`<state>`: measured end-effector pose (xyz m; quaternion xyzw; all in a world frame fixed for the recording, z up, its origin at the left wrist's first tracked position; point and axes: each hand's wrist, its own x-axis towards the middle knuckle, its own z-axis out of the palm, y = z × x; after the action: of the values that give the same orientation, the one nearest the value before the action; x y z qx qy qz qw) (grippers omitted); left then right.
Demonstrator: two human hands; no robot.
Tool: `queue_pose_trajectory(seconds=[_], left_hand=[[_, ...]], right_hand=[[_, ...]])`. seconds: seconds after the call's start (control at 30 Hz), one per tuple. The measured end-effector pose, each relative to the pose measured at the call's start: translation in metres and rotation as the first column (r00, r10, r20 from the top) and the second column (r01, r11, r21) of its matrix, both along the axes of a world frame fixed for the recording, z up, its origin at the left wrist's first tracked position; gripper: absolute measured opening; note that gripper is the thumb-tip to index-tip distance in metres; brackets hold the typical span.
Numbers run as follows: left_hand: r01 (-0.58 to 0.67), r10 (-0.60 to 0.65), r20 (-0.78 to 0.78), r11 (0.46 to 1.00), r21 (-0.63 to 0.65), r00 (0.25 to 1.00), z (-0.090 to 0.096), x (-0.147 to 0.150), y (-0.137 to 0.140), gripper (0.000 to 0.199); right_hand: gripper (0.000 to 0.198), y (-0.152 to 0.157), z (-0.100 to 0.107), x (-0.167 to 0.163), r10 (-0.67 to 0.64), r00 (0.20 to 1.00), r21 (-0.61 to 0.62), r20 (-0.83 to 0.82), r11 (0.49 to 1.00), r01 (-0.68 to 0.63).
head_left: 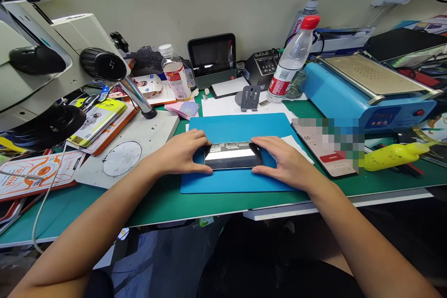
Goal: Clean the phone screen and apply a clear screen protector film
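A dark, glossy smartphone (233, 156) lies sideways over the blue mat (240, 125), its screen reflecting bright light. At the phone's left end, my left hand (186, 151) grips it, thumb along the near edge and fingers at the far edge. My right hand (281, 160) holds the opposite end the same way, fingers on the far corner and thumb on the near corner. Both hands rest close to the mat. Whether the phone touches the mat or is slightly raised, I cannot tell.
A microscope (66, 56) with a pale base stands left. Behind the mat are a phone stand (250, 98), a small display (212, 56), and bottles, one red-capped (291, 65). To the right lie another phone (324, 149), a yellow squeeze bottle (393, 156) and a blue machine (363, 93).
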<state>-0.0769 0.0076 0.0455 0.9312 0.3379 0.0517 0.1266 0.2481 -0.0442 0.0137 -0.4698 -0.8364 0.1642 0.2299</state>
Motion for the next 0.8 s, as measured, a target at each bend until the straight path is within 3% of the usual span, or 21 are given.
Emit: queue_pose_trajectory(seconds=[0.67,0.8], left_hand=[[0.01,-0.01,-0.025,1.0,-0.004,1.0,0.0013,0.0008,-0.0014,0.064],[0.006,-0.006,-0.029,1.0,-0.008,1.0,0.0016,0.0002,-0.0014,0.066]], right_hand=[[0.063,0.0001,-0.0009,0.0012,-0.006,1.0,-0.042,0.005,0.999,0.006],[0.073,-0.0001,-0.0007,0.0021,-0.027,1.0,-0.074,0.002,0.997,0.027]])
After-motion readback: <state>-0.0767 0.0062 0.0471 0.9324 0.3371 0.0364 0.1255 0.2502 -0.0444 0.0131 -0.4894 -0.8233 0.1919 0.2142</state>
